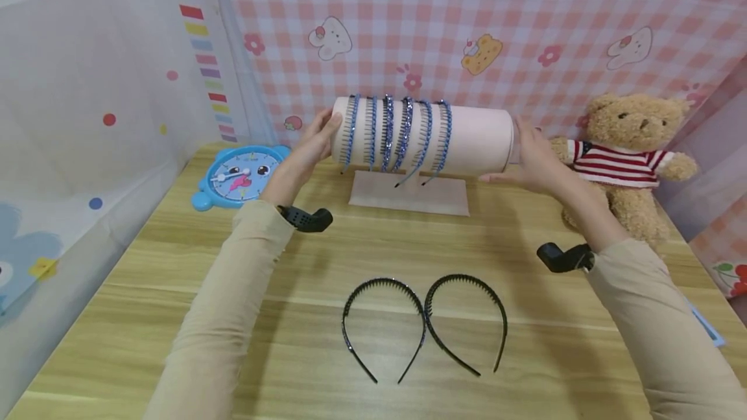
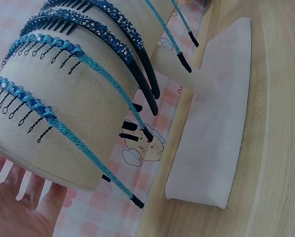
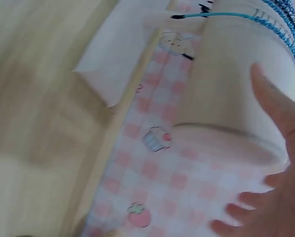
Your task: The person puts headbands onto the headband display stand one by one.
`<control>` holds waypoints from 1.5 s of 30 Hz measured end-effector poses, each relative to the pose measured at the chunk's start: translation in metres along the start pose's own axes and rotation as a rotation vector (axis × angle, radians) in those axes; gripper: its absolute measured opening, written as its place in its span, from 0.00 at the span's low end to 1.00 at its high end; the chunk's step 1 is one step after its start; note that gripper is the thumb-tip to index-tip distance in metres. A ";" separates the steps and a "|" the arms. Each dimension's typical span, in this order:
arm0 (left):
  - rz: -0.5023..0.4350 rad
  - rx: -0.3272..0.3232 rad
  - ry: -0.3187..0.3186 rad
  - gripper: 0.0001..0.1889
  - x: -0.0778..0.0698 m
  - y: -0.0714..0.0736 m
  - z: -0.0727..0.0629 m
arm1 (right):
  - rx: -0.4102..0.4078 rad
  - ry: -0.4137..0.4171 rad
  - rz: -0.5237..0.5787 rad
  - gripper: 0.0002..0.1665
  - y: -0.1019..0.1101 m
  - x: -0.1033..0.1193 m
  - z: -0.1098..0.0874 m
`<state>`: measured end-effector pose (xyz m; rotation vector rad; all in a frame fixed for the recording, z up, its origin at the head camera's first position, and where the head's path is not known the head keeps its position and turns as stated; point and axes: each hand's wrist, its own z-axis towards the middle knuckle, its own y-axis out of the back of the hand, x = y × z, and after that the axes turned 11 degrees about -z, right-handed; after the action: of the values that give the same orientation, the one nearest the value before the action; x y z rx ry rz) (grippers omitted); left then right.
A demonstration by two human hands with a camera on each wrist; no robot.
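Note:
A pale padded cylinder of a headband stand point(image 1: 478, 138) carries several blue headbands point(image 1: 406, 131), some braided, some glittery. At its left end is my left hand point(image 1: 312, 138), its thumb at the rim. The left wrist view shows that hand's fingers point(image 2: 31, 190) stretched out against the cylinder's end. My right hand point(image 1: 539, 157) is at the right end, and in the right wrist view its thumb and fingers are spread wide beside the cylinder. Nearer the front of the table, a dark glittery headband point(image 1: 385, 282) and a black headband point(image 1: 467, 277) lie flat, touching side by side.
The stand's flat base point(image 1: 408, 193) rests on the wooden table point(image 1: 303, 342). A blue cartoon clock point(image 1: 242, 177) lies at the left, and a teddy bear point(image 1: 621, 154) in a striped shirt sits at the right. Behind hangs a pink checked cloth point(image 1: 443, 18).

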<state>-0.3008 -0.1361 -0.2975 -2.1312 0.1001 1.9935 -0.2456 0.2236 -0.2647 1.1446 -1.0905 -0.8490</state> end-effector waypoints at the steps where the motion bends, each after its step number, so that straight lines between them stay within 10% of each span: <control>1: 0.000 -0.001 0.001 0.33 0.000 0.000 0.000 | 0.061 -0.005 0.026 0.68 -0.002 -0.005 -0.005; 8: -0.016 -0.004 -0.007 0.32 -0.002 0.000 0.001 | 0.563 0.045 0.097 0.51 -0.029 -0.022 -0.035; 12: -0.016 -0.003 -0.005 0.32 -0.001 0.001 0.001 | 0.700 0.132 0.086 0.41 -0.053 -0.017 -0.044; 23: -0.028 -0.011 0.011 0.32 -0.001 0.000 0.002 | 0.720 0.310 0.199 0.16 -0.091 0.002 -0.049; 31: -0.033 -0.001 0.009 0.31 0.000 0.001 0.001 | 0.629 0.335 0.054 0.12 -0.082 -0.009 -0.052; 45: -0.032 -0.005 0.005 0.30 -0.001 -0.001 0.000 | 0.503 -0.134 0.323 0.26 -0.013 -0.057 -0.055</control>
<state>-0.3006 -0.1357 -0.2964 -2.1270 0.0612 1.9730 -0.2084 0.2888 -0.2928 1.2820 -1.6088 -0.4078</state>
